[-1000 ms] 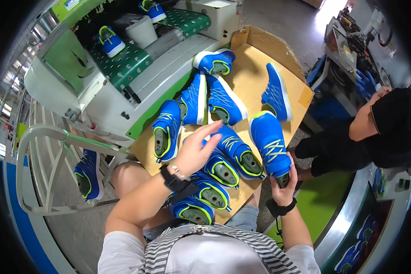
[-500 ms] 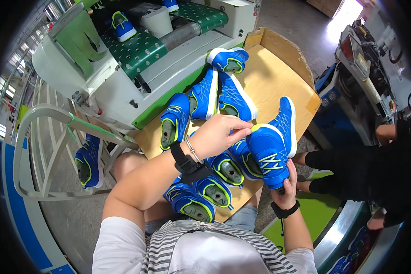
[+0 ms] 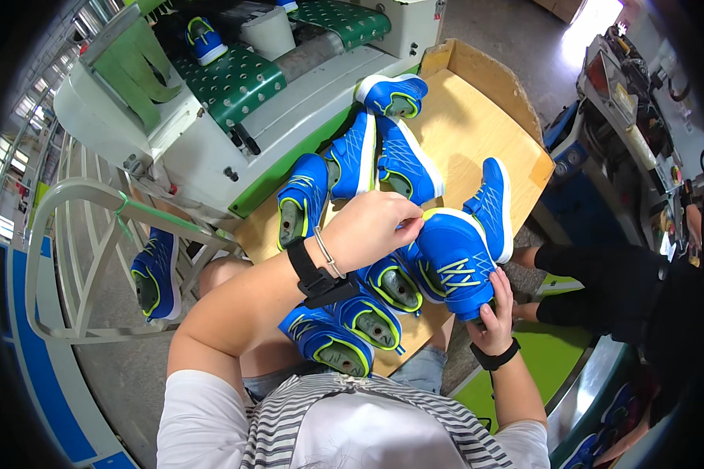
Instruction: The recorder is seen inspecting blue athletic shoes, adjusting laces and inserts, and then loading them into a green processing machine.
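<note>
Blue fabric with yellow-green trim covers the held shoe (image 3: 455, 246), which is raised over the right edge of the table (image 3: 465, 102), toe toward the table's middle and pale yellow laces (image 3: 459, 273) facing up. The right hand (image 3: 494, 316) is closed round its heel, fingers along one side and thumb on the other. The left hand (image 3: 379, 227), above the table's middle, has thumb and fingertips drawn together right at the toe; whether they pinch anything or touch the shoe, I cannot tell. Just beyond the held shoe, by the table's right edge, is another blue shoe (image 3: 494, 207) with its white sole turned outward. On the table's near part, three shoes (image 3: 368, 316) lie in a row, grey-green lasts (image 3: 340, 357) filling their openings, and one more is partly hidden under the held one. Along the table's far left side are a tilted shoe (image 3: 389, 94), two more (image 3: 407, 160) close together, and one (image 3: 303, 187) nearer the person. Beyond that side of the table stands a pale machine with a green perforated belt (image 3: 235, 86) carrying a shoe (image 3: 206, 43). Left of the table, a shoe (image 3: 156, 273) rests by a metal frame (image 3: 94, 187); right of the table is a co-worker (image 3: 602, 285) in dark clothes.
</note>
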`<state>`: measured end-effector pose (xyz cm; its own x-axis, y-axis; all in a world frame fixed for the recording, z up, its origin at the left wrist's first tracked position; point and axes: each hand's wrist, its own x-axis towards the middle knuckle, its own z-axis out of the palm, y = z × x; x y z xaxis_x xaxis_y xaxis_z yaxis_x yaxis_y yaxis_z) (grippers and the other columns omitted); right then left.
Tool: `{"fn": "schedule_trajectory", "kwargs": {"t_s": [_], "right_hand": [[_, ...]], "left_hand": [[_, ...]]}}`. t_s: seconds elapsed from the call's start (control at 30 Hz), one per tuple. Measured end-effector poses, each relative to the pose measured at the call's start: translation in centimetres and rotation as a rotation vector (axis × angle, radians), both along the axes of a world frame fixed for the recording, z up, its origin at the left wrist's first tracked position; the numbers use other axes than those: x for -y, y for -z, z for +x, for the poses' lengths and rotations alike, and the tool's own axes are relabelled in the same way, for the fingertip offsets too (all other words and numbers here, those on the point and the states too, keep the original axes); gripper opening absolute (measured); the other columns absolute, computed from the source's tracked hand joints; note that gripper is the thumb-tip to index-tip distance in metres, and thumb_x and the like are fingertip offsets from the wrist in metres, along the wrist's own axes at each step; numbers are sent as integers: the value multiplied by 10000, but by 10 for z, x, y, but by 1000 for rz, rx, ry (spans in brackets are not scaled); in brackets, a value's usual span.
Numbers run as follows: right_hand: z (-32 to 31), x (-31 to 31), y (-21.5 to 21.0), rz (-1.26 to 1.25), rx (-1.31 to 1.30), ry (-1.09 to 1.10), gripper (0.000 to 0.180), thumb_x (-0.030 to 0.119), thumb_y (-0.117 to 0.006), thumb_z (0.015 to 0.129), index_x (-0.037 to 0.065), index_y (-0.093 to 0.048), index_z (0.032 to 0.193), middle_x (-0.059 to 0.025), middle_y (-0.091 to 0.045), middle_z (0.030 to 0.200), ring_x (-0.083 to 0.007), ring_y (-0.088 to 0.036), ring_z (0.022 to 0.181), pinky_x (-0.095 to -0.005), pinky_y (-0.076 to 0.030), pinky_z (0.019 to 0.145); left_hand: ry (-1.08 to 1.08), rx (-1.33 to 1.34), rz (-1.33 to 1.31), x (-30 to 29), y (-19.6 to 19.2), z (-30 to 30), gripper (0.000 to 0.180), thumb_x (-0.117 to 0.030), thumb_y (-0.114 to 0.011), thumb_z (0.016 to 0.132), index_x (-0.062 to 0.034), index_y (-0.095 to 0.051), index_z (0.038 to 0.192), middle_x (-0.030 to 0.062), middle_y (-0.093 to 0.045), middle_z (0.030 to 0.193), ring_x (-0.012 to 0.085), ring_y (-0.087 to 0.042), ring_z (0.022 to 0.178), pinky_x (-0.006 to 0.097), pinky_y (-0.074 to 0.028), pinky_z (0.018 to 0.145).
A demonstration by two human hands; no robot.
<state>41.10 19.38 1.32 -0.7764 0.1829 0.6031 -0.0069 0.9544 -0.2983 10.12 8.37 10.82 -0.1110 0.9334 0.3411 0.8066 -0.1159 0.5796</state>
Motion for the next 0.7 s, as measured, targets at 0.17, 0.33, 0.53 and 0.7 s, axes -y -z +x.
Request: {"fn": "schedule_trajectory", "kwargs": {"t_s": [0.17, 0.33, 0.53, 0.7], "right_hand": [[1, 1, 6, -26, -21, -5, 1007, -46, -823, 637, 295, -345, 1455, -258, -412, 1486, -527, -433, 1339, -640, -380, 1077], [1, 2, 1, -16, 5, -3, 1056, -54, -821, 661, 325, -299, 1498, -250, -394, 1501, -528, -424, 1345, -624, -400, 1073], [3, 3, 3, -10, 9, 3, 1092, -63, -824, 619, 341, -305, 1491, -240, -391, 1507, -533, -410, 1353, -634, -390, 1076], [2, 4, 3, -20, 10, -11, 1098, -81, -808, 604, 338, -312, 1489, -250, -382, 1513, -537, -400, 1358, -641, -376, 1088]], "left_hand": [[-23, 20, 36, 1, 3, 3, 115, -133, -712, 864, -53, -742, 942, 135, -716, 854, 318, -690, 774, 398, -560, 691], [60, 19, -1, 3, -2, -7, 115, -131, -698, 884, -44, -735, 951, 139, -713, 848, 314, -689, 775, 404, -555, 688], [77, -61, -10, 1, -5, -4, 105, -136, -685, 896, -43, -727, 920, 128, -699, 817, 308, -684, 766, 404, -551, 678], [-20, -111, 49, 3, 0, 4, 89, -134, -692, 882, -58, -732, 907, 110, -698, 806, 298, -678, 750, 392, -557, 677]]}}
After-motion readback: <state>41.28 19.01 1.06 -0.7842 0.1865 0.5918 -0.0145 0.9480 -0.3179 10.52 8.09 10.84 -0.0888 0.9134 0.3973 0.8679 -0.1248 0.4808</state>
